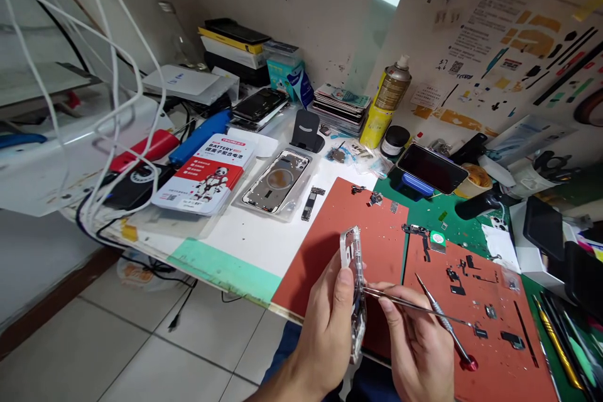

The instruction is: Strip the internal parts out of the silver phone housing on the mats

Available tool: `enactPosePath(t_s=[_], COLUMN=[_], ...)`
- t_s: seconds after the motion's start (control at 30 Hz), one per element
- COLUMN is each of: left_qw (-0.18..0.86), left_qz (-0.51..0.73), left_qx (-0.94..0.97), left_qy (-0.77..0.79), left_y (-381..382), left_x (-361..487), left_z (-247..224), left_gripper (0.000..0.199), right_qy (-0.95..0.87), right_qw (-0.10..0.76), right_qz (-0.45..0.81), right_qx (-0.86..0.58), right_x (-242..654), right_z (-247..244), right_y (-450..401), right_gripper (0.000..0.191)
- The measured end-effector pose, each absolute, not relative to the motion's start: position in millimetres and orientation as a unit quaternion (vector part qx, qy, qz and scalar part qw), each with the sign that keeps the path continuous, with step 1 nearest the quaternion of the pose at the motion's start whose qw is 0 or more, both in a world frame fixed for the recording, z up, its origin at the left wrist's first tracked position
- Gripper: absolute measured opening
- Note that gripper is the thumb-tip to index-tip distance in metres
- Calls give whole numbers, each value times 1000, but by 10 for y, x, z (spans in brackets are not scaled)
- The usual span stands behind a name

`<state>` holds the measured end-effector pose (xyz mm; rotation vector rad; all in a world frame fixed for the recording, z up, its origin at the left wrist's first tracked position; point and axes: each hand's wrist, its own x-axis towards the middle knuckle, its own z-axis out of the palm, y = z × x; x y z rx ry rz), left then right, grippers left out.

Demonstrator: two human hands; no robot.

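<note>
My left hand [328, 320] grips an opened phone housing [358, 262] on edge, its thumb across the side, just past the table's front edge. Slim metal tweezers [393, 296] are pinched in my right hand [417, 342]. Their tips meet the near side edge of the housing; whether they hold a small part there is too fine to see. Beside my right hand, a silver screwdriver [440, 315] with a red end lies on the reddish-brown mat [475, 264]. The housing's inner face is mostly hidden from this angle.
Small phone parts [456, 282] are scattered over the mat. A second phone housing [277, 181], a logic board [311, 203] and a battery box [205, 173] lie to the left. Farther back stand a phone [432, 168] and a spray can [394, 86]. White cables [115, 75] hang at left.
</note>
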<state>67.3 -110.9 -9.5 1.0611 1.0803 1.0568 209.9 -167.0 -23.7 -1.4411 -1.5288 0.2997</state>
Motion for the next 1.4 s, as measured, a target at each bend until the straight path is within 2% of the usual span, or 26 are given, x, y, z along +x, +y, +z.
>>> enactPosePath(t_s=[0.2,0.37,0.5,0.63,0.97,1.4], left_qw=[598,618,696,755,693,680], left_qz=[453,447,422,413,441,447], left_qx=[479,464,394,293,327,334], left_qy=[456,450,427,417,468,475], left_y=[-1104,-1108,-1142,-1147,-1166,-1122], left_x=[666,643,606,614,621,666], left_z=[-91,-86,-109,-120,-210,-58], left_gripper=[61,64,67,70,66,70], right_qy=[-637,-510,-420,-402,-401,-408], right_qw=[485,531,550,560,586,588], right_qz=[131,312,391,396,407,401], right_qx=[-585,-601,-607,-606,-575,-572], right_x=[2105,2112,2130,2124,2118,2131], right_z=[-119,-51,-79,-165,-285,-199], right_y=[-1602,-1524,-1508,-1546,-1604,-1558], right_gripper=[24,9,19,21,9,12])
